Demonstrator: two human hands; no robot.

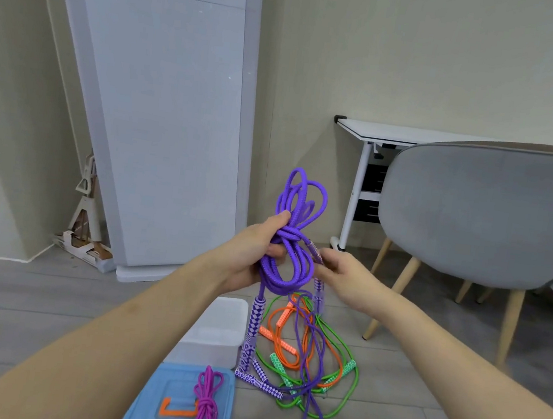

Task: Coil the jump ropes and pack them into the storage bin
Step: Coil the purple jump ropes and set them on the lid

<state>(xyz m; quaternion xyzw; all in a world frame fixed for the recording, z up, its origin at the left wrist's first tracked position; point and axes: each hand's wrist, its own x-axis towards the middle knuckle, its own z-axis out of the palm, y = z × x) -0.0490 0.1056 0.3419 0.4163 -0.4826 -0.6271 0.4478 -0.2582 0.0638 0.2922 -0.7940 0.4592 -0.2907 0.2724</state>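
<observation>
- The left hand (pixel 257 248) is raised over the floor (pixel 32 312), its fingers (pixel 279 217) curled round the middle of a coiled purple jump rope (pixel 295 232), thumb pressed across the bundle.
- The coil's loops stand above the fist and hang below it; one checkered purple-and-white handle (pixel 253 317) dangles straight down from the bundle, above the rope pile.
- The right hand (pixel 346 279) sits just beside the coil, its fingers (pixel 326 256) loosely bent and pinching the rope's free end near the second handle (pixel 318 288), which is blurred.
- A white storage bin (pixel 215 343) stands on the floor below the hands, open at the top, just left of the hanging handle.
- A blue lid (pixel 157 399) with an orange latch (pixel 176 410) lies flat on the floor in front of the bin, toward the near edge of the view.
- A coiled magenta jump rope (pixel 206 404) lies on the lid, knotted round its middle.
- To the right of the bin, loose ropes lie tangled on the floor: an orange jump rope (pixel 283 334), a green jump rope (pixel 349 372), and another purple jump rope (pixel 308 416), with checkered handles among them.
- A grey chair (pixel 481 212) on wooden legs stands at the right, with a white table (pixel 380 131) behind it.
- A tall white panel (pixel 162 110) leans against the wall at the left.
</observation>
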